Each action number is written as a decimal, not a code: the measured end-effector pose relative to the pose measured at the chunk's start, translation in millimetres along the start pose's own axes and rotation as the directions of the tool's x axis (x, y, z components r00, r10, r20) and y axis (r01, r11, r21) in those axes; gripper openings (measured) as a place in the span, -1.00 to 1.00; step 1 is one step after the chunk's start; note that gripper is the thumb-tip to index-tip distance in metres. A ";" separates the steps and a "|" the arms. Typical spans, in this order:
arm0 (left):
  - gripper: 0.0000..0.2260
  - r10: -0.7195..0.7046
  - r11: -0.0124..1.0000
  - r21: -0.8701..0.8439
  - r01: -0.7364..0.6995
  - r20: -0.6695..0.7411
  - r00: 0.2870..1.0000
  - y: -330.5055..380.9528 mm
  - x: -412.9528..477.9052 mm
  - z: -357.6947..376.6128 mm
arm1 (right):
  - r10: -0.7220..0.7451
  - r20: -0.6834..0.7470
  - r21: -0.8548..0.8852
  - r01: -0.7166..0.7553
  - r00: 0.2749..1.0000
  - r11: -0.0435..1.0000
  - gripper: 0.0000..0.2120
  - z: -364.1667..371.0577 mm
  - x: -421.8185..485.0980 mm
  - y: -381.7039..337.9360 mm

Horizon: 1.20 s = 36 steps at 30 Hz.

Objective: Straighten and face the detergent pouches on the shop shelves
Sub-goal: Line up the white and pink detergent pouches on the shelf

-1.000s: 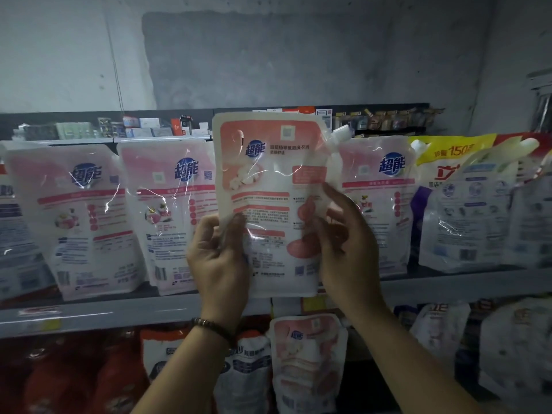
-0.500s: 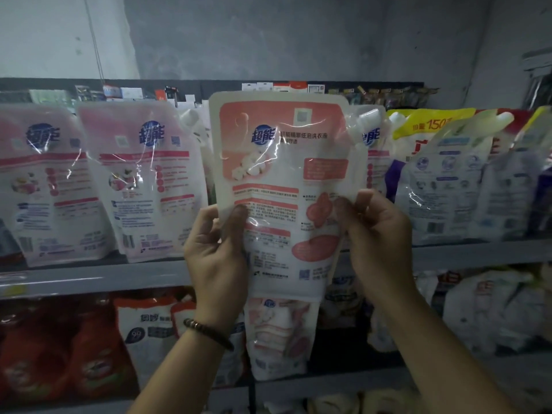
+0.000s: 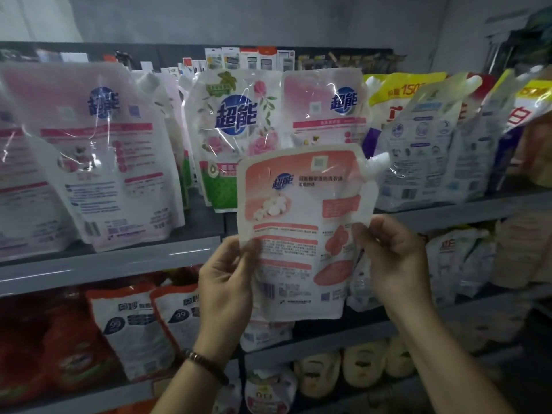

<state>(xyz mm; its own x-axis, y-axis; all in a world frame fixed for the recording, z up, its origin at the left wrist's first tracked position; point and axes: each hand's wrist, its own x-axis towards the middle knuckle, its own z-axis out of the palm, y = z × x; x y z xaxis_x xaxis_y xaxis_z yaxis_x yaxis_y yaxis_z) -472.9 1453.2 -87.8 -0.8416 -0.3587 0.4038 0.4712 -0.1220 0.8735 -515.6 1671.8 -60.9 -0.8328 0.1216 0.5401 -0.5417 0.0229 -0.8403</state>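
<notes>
Holds a peach-and-white detergent pouch (image 3: 301, 234) upright in the air at centre, printed back panel toward the camera, in front of the upper shelf (image 3: 119, 261) and not resting on it. Pinches its 9 o'clock edge with the left hand (image 3: 225, 282), thumb on the printed face. Grasps its 3 o'clock edge with the right hand (image 3: 394, 264), fingers (image 3: 369, 234) curled round that edge. White spout cap (image 3: 378, 164) at the pouch's 1 o'clock corner. On the shelf behind, at 11 o'clock, a floral pouch (image 3: 236, 135) standing face-front; at 12 o'clock, a pink pouch (image 3: 325, 106); at 9 o'clock, a large pink pouch (image 3: 98, 150) leaning; at 3 o'clock, a white-and-blue pouch (image 3: 427, 150) tilted. Beaded bracelet (image 3: 206, 366) on the left wrist.
</notes>
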 end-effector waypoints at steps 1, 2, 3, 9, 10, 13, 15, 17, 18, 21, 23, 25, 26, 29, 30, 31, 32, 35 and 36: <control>-0.86 -0.017 0.998 0.065 0.017 -0.001 1.000 -8.5 -0.7 -3.6 | -0.009 -0.014 -0.013 0.009 1.000 1.000 -0.80 -3.2 -3.2 4.1; -0.86 -0.026 0.990 0.137 0.027 -0.006 1.000 -17.0 -1.2 -7.3 | -0.002 -0.024 -0.026 0.001 1.000 1.000 -0.81 -5.9 -6.6 8.0; -0.86 -0.030 0.977 0.209 0.032 -0.014 0.999 -25.1 -2.1 -11.0 | 0.022 -0.034 -0.040 -0.023 0.999 0.999 -0.79 -8.5 -10.1 13.3; -0.86 -0.145 0.928 0.351 0.124 0.033 0.989 -43.5 -18.9 -10.4 | 0.276 -0.072 -0.036 -0.279 0.958 0.960 -0.82 -22.7 -23.4 49.2; -0.86 -0.146 0.919 0.373 0.128 0.022 0.989 -45.3 -20.8 -6.9 | 0.325 -0.062 -0.015 -0.326 0.944 0.945 -0.80 -25.1 -24.0 54.2; -0.82 -0.235 0.908 0.350 0.231 -0.033 0.972 -57.4 -24.1 8.3 | 0.424 -0.045 0.024 -0.423 0.905 0.906 -0.77 -34.0 -19.9 71.0; -0.80 -0.315 0.913 0.254 0.319 -0.061 0.947 -65.5 -25.9 20.5 | 0.473 -0.035 0.051 -0.472 0.880 0.880 -0.82 -40.6 -12.4 80.0; -0.81 -0.349 0.907 0.218 0.359 -0.083 0.933 -74.4 -25.9 30.3 | 0.510 -0.016 0.075 -0.508 0.860 0.858 -0.89 -47.0 -3.9 89.5; -0.82 -0.352 0.905 0.216 0.366 -0.099 0.931 -79.0 -25.9 35.4 | 0.521 -0.008 0.087 -0.519 0.853 0.851 -0.90 -50.3 -0.2 95.5; -0.82 -0.368 0.896 0.211 0.390 -0.136 0.920 -97.3 -24.0 48.5 | 0.525 0.018 0.168 -0.520 0.851 0.837 -0.87 -60.8 8.5 118.1; -0.83 -0.384 0.887 0.203 0.414 -0.170 0.907 -110.7 -23.1 56.5 | 0.520 0.049 0.202 -0.518 0.853 0.831 -0.85 -65.7 13.0 133.9; -0.85 -0.364 0.893 0.201 0.402 -0.201 0.909 -122.5 -23.4 64.0 | 0.523 0.087 0.238 -0.528 0.848 0.815 -0.84 -68.9 16.5 147.6; -0.86 -0.349 0.902 0.190 0.388 -0.208 0.914 -128.5 -24.1 66.5 | 0.523 0.105 0.245 -0.532 0.846 0.811 -0.83 -70.3 18.1 154.6; -0.87 -0.332 0.908 0.182 0.377 -0.235 0.914 -148.0 -25.9 69.4 | 0.523 0.135 0.227 -0.540 0.841 0.810 -0.79 -73.5 21.5 175.6; -0.90 -0.311 0.917 0.186 0.353 -0.219 0.925 -151.3 -27.6 70.9 | 0.525 0.134 0.224 -0.542 0.840 0.810 -0.77 -73.9 21.8 182.9; -0.91 -0.304 0.915 0.203 0.349 -0.225 0.926 -155.8 -26.7 72.3 | 0.528 0.130 0.226 -0.544 0.839 0.808 -0.76 -74.0 22.1 190.3; -0.90 -0.317 0.907 0.198 0.371 -0.259 0.912 -161.0 -26.0 73.3 | 0.530 0.127 0.233 -0.545 0.838 0.805 -0.75 -73.8 22.5 197.0; -0.83 -0.405 0.883 0.085 0.461 -0.358 0.841 -188.9 -23.8 64.3 | 0.539 0.121 0.259 -0.551 0.834 0.794 -0.74 -71.9 23.8 216.5; -0.80 -0.428 0.860 0.099 0.501 -0.394 0.813 -201.2 -22.0 60.9 | 0.546 0.119 0.258 -0.556 0.830 0.790 -0.74 -71.8 23.7 223.8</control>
<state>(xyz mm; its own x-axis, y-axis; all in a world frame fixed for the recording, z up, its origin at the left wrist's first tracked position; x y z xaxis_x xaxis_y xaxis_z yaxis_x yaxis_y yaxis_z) -565.3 1542.0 -255.9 -0.7822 -0.6040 -0.1528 -0.0424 -0.1931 0.9803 -648.4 1751.1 -239.6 -1.0000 -0.0046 -0.0049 0.0061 -0.3052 -0.9523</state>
